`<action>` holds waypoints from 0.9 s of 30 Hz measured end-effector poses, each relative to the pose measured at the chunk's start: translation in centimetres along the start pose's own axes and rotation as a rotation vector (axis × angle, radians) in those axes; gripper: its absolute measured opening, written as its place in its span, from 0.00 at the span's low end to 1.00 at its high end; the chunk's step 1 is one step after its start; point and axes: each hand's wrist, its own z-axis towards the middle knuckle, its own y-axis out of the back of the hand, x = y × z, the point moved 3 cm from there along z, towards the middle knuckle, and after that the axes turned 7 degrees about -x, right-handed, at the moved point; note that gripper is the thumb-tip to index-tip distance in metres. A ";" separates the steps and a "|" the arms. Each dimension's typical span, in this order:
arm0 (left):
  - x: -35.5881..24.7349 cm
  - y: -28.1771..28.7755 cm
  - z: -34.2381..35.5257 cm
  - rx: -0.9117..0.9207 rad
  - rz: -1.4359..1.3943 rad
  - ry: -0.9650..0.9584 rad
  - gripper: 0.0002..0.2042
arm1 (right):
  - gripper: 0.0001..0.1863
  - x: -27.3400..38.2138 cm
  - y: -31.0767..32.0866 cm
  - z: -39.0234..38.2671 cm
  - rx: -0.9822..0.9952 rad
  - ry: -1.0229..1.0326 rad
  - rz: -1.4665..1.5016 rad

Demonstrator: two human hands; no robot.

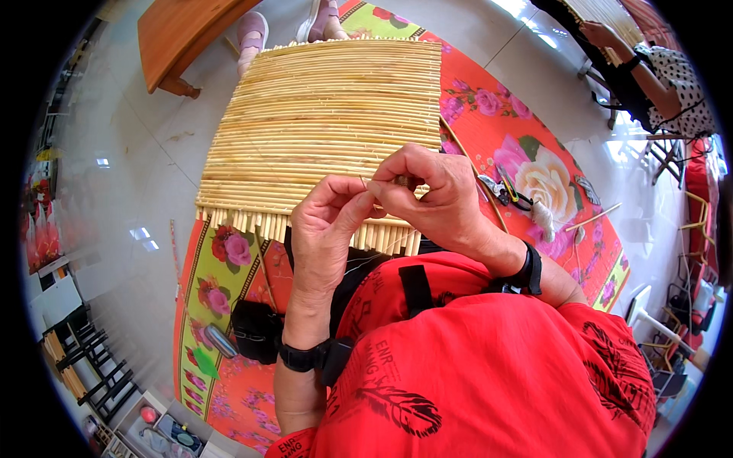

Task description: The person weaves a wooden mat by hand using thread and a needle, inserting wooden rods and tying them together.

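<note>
My left hand (327, 229) and my right hand (437, 191) meet fingertip to fingertip above the near edge of a mat of straw-yellow stalks (321, 114). The left thumb and forefinger pinch a thin needle-like piece (362, 181), whose tip sticks up beside them. My right thumb and forefinger are also closed, right against the left ones; what lies between them is too small to tell. The mat's stalks run crosswise in tight rows, with cut stalk ends showing along its near edge. A pale thread (360, 265) trails below my hands over dark cloth.
A red floral floor cloth (489, 69) spreads under the mat. On it, to the right, lie pliers (513, 191), a ball of pale string (543, 220) and a loose stalk (594, 217). A black pouch (256, 331) sits left. Far left stands a wooden table (183, 38); another person (672, 84) works far right.
</note>
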 end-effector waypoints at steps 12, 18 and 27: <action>-0.1 0.0 0.0 0.017 0.065 -0.018 0.05 | 0.05 0.0 0.0 0.0 0.014 -0.022 0.008; -0.1 0.1 0.1 0.022 0.079 -0.014 0.05 | 0.04 0.0 0.0 0.0 0.013 -0.039 0.017; -0.4 1.3 0.3 -0.047 0.103 -0.056 0.04 | 0.02 0.1 0.2 0.0 0.019 -0.266 0.343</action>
